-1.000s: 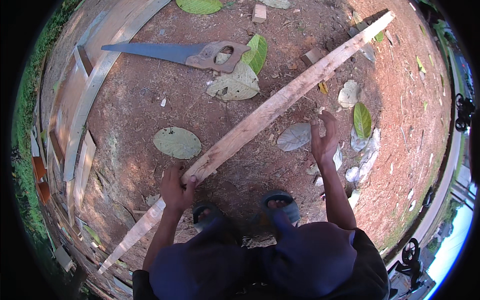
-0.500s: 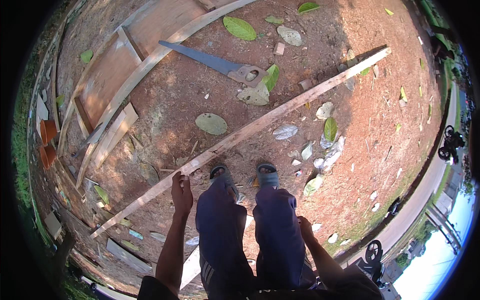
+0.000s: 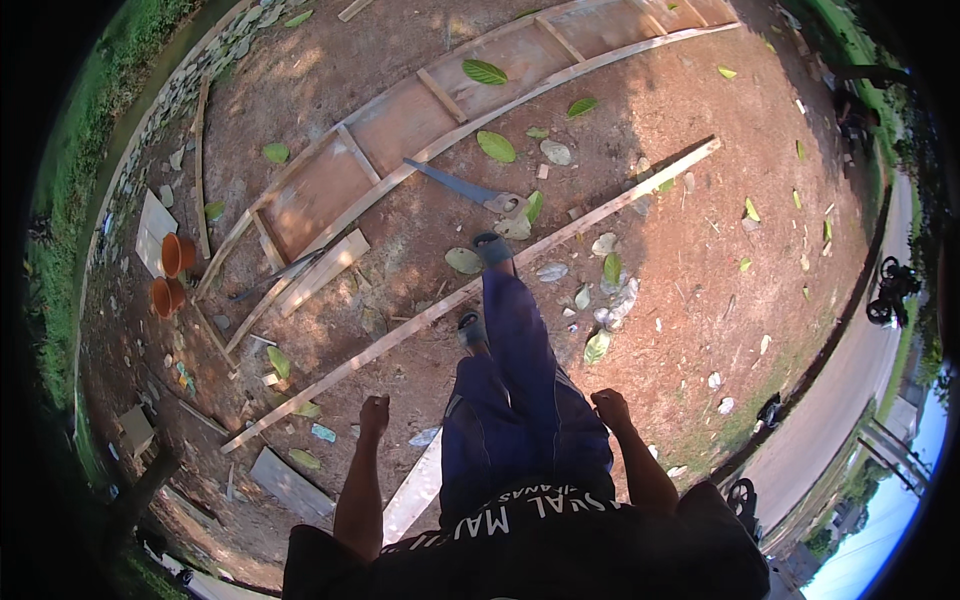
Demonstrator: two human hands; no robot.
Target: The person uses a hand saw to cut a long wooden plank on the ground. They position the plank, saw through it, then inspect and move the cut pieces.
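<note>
My left hand point(image 3: 374, 415) hangs beside my left thigh, fingers curled, with nothing seen in it. On the other side my right hand point(image 3: 610, 408) is loosely closed near my right hip, also with nothing visible in it. A long wooden beam point(image 3: 430, 315) lies slantwise on the soil ahead, apart from both hands. One sandalled foot point(image 3: 494, 250) is beyond the beam; the other foot point(image 3: 471, 328) is on its near side. Past the beam rests a handsaw point(image 3: 455, 184) with a wooden handle, its blade tip against a long wooden frame point(image 3: 400, 125) backed by a panel.
Short boards point(image 3: 325, 272) lie by the frame's near end. Two orange pots point(image 3: 178, 256) stand at the left. Pale boards point(image 3: 290, 485) lie near me on the left. Leaves point(image 3: 611, 268) are scattered about. A motorcycle point(image 3: 893, 290) stands by the road point(image 3: 815, 420) at the right.
I have straightened up and one foot has stepped over the beam. My left hand has drawn away from the beam and curled. The saw and beam lie where they were.
</note>
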